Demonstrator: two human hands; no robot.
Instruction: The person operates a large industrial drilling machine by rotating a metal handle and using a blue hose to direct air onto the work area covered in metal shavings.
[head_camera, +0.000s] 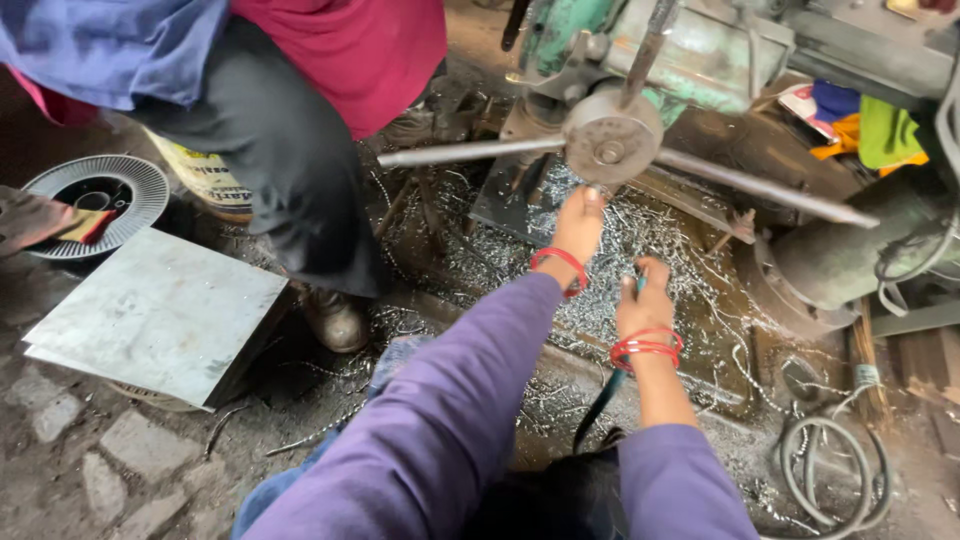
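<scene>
Fingers of left hand (579, 225) curled at round hub (611, 136) — right hand (645, 300) clenched on dark tool (604, 395).

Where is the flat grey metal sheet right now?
In the head view the metal sheet lies at lower left, just below the round wire spool and left of the other person's boot.

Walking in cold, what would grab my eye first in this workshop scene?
Probably the grey hub at top centre with long steel bars sticking out sideways, and the left hand reaching up just under it. Below, glittering metal shavings litter the floor, where the right hand grips a dark tool. A flat metal sheet lies at left.
</scene>
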